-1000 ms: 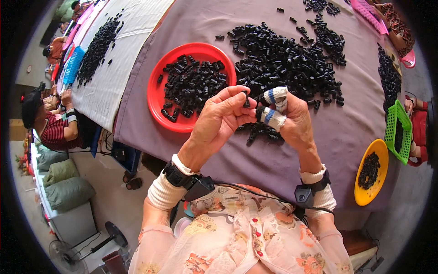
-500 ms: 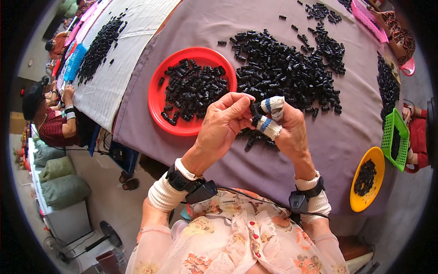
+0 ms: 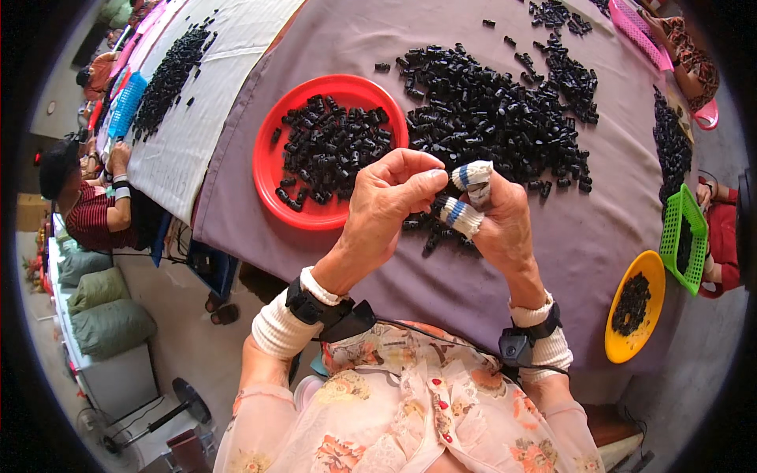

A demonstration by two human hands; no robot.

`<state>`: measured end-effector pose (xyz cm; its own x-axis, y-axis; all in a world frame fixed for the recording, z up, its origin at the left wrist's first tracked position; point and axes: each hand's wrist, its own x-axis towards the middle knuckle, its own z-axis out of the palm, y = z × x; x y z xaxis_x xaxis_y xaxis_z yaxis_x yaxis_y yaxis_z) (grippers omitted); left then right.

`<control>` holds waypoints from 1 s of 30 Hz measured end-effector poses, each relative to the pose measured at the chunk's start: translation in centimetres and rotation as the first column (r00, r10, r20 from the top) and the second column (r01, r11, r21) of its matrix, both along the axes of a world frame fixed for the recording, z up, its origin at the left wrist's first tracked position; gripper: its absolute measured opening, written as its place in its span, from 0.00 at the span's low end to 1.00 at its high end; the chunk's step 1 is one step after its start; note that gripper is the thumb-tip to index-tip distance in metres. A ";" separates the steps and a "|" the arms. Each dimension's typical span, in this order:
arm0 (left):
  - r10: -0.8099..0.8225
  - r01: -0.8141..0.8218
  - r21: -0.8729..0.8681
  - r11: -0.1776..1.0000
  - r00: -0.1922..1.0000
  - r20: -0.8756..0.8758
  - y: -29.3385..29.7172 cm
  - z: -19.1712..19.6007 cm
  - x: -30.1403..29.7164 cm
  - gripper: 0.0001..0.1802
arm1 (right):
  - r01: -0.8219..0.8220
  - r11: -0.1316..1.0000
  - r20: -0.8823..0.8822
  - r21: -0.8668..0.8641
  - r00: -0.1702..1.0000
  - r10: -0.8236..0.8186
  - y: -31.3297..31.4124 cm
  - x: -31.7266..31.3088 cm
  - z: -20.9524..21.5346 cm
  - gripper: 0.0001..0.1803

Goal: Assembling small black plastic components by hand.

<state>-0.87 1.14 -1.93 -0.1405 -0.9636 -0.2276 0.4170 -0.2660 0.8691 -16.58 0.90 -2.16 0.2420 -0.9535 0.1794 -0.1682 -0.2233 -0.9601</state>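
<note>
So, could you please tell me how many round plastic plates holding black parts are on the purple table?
2: a red plate left of the big loose pile, just beyond the left hand, and a yellow plate at the table's near right edge. Others may sit outside the view.

Left hand point(image 3: 386, 209) hides piece between fingertips.

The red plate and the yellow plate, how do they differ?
The red plate sits left of the hands, round and wide; the yellow plate sits at the table's right edge, seen as a narrower oval. The red plate holds many small black parts spread across it; the yellow plate holds a smaller clump. Both carry the same black parts.
</note>
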 end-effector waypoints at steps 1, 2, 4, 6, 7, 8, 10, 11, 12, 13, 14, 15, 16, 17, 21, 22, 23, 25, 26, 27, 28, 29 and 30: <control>-0.001 0.001 0.003 1.000 1.000 0.000 0.0 0.0 0.0 0.08 | 0.006 1.000 -0.012 -0.010 1.000 -0.006 0.0 0.0 0.0 0.11; 0.004 -0.004 0.019 1.000 1.000 -0.008 0.0 0.2 -0.1 0.08 | 0.007 1.000 -0.012 -0.007 1.000 -0.007 0.0 0.0 -0.1 0.11; 0.007 -0.006 0.037 0.999 1.000 -0.016 0.0 0.5 -0.2 0.08 | 0.014 0.999 -0.017 -0.030 1.000 -0.015 -0.1 -0.1 -0.3 0.11; 0.014 -0.014 0.050 0.999 1.000 -0.015 0.0 0.6 -0.2 0.08 | 0.012 0.999 -0.016 -0.036 1.000 -0.012 -0.3 -0.2 -0.8 0.11; 0.017 -0.016 0.052 0.999 1.000 -0.013 0.1 0.6 -0.1 0.08 | 0.005 0.999 -0.012 -0.044 1.000 -0.005 -0.3 -0.1 -0.9 0.10; 0.000 0.002 0.038 0.999 1.000 -0.029 0.2 0.5 0.1 0.08 | 0.000 0.999 -0.009 -0.042 1.000 0.000 -0.3 0.0 -0.9 0.10; -0.001 0.002 0.025 1.000 0.999 -0.037 0.5 0.4 0.7 0.08 | -0.031 0.998 0.010 -0.046 0.999 0.031 -0.2 0.5 -0.8 0.10; 0.014 -0.013 0.014 1.000 0.998 -0.063 0.7 0.3 1.1 0.09 | -0.048 0.998 0.020 -0.044 0.999 0.049 -0.2 0.9 -0.9 0.10; 0.033 -0.032 0.003 0.999 0.996 -0.087 0.9 0.2 1.6 0.10 | -0.072 0.997 0.084 0.004 0.994 0.072 -0.2 1.4 -1.0 0.09; -0.011 0.011 0.000 1.000 0.994 -0.108 0.4 0.1 0.9 0.10 | -0.035 0.998 0.116 0.047 0.993 0.029 0.0 0.6 0.0 0.09; -0.097 0.090 -0.051 0.995 0.984 -0.149 -0.2 -0.2 0.3 0.10 | 0.011 0.999 0.094 0.046 0.995 -0.015 0.1 -0.3 0.5 0.09; -0.188 0.171 -0.103 0.980 0.963 -0.192 -1.0 -0.4 -0.6 0.10 | 0.041 0.995 0.127 0.093 0.991 -0.052 0.2 -1.4 0.7 0.08; -0.176 0.160 -0.100 0.982 0.967 -0.184 -0.9 -0.3 -0.3 0.10 | 0.003 0.990 0.195 0.140 0.980 -0.030 0.1 -1.0 0.7 0.08; -0.173 0.152 -0.120 0.981 0.966 -0.190 -1.1 -0.3 -0.2 0.10 | 0.000 0.990 0.198 0.140 0.980 -0.028 0.1 -1.1 0.8 0.08; -0.102 0.080 -0.124 0.989 0.978 -0.183 0.2 -0.3 2.5 0.09 | -0.187 0.942 0.263 0.278 0.958 0.113 -0.4 0.8 0.1 0.07; -0.120 0.096 -0.124 0.988 0.974 -0.195 -0.1 -0.4 2.3 0.09 | -0.189 0.940 0.245 0.283 0.962 0.120 -0.5 0.4 0.1 0.07; -0.128 0.107 -0.096 0.990 0.961 -0.247 -0.3 -0.6 2.1 0.10 | -0.174 0.943 0.237 0.285 0.966 0.107 -0.6 0.0 0.1 0.07; -0.142 0.127 -0.068 0.990 0.943 -0.300 -0.6 -0.5 1.7 0.11 | -0.206 0.951 0.174 0.230 0.970 0.169 -1.0 -0.8 0.1 0.10; -0.181 0.173 -0.054 0.984 0.924 -0.338 -0.8 -0.2 1.4 0.11 | -0.197 0.953 0.171 0.231 0.972 0.160 -1.3 -1.4 0.0 0.10; -0.216 0.216 -0.042 0.976 0.902 -0.375 -0.9 0.0 1.2 0.12 | -0.196 0.963 0.119 0.187 0.977 0.175 -1.6 -1.9 -0.3 0.12; -0.214 0.214 -0.039 0.976 0.904 -0.371 -0.9 -0.1 1.2 0.12 | -0.205 0.968 0.072 0.142 0.978 0.197 -1.9 -1.9 -0.4 0.15; -0.220 0.225 -0.032 0.974 0.899 -0.378 -0.9 -0.2 1.2 0.13 | -0.208 0.968 0.077 0.143 0.977 0.199 -2.1 -1.8 -0.3 0.15; -0.226 0.235 -0.025 0.972 0.895 -0.385 -0.9 -0.2 1.2 0.13 | -0.228 0.963 0.018 0.142 0.974 0.228 -2.2 -1.8 0.3 0.17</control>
